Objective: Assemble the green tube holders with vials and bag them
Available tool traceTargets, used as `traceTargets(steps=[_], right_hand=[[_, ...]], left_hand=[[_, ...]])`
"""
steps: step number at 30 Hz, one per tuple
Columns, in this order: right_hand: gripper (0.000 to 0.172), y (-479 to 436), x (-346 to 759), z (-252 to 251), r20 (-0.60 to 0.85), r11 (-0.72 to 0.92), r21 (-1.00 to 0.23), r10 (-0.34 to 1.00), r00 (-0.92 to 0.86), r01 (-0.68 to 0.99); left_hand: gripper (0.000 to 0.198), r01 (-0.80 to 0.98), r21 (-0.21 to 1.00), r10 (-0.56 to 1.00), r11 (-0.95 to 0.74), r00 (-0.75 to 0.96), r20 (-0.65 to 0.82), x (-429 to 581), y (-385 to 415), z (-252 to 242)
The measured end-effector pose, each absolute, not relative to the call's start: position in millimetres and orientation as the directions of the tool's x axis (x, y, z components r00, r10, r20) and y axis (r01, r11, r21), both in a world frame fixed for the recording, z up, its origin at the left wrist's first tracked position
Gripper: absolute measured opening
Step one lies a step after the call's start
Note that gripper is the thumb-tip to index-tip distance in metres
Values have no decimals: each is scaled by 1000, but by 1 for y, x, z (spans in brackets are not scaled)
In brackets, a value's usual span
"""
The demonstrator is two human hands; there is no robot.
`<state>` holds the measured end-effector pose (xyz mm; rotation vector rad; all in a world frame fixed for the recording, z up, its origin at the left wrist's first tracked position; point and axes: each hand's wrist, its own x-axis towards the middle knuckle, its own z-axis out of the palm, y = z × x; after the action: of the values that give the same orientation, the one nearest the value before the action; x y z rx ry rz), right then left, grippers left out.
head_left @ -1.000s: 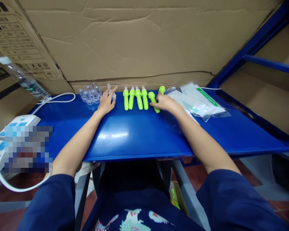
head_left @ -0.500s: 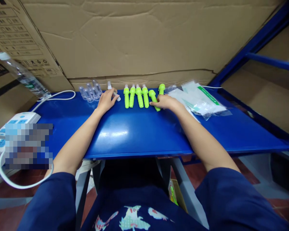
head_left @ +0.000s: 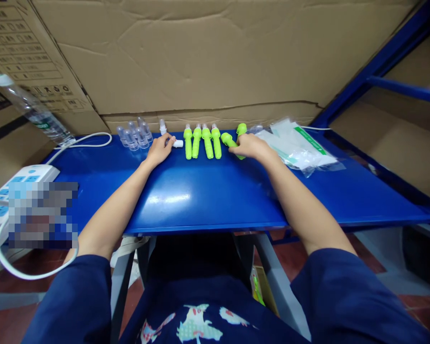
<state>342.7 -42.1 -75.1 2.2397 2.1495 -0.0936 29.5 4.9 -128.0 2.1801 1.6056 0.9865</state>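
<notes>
My left hand [head_left: 159,149] rests on the blue table [head_left: 208,191] with its fingers closed on a small clear-white cap piece [head_left: 177,143]. Another clear piece [head_left: 162,127] stands upright just behind it. To the right lies a row of several lime-green pen-shaped tubes [head_left: 201,141]. My right hand [head_left: 249,145] is closed on one more green tube [head_left: 230,140], which lies tilted at the row's right end. A further green tube [head_left: 241,129] sticks up behind that hand.
A cluster of small clear vials [head_left: 134,135] stands at the back left. Plastic bags with green-printed labels [head_left: 296,148] lie at the right. A water bottle [head_left: 31,112], a white power strip [head_left: 17,179] and its cable [head_left: 82,141] sit at the left. Cardboard boxes [head_left: 208,57] form the back wall.
My left hand went from spread open to closed on the clear-white piece and drew it toward the green row. My right hand shifted slightly back with the tilted green tube.
</notes>
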Motion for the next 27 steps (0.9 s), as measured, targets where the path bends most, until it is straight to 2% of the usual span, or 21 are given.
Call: traceTargets(steps=[5, 9, 15, 22, 27], right_hand=[[39, -51, 337, -71, 90, -20, -93, 996, 28, 995], [43, -55, 332, -69, 179, -29, -145, 982, 55, 989], [47, -52, 329, -73, 258, 294, -184, 935, -243, 938], [52, -57, 326, -71, 210, 341, -180, 930, -303, 923], [51, -56, 328, -70, 212, 350, -190, 927, -310, 917]], left_hand=[[27, 547, 780, 943, -304, 56, 328, 34, 10, -128], [25, 431, 859, 954, -277, 16, 300, 36, 15, -129], [22, 354, 879, 944, -318, 33, 328, 44, 14, -128], [31, 344, 816, 886, -464, 172, 431, 53, 4, -125], [34, 364, 806, 884, -467, 191, 426, 53, 1, -123]])
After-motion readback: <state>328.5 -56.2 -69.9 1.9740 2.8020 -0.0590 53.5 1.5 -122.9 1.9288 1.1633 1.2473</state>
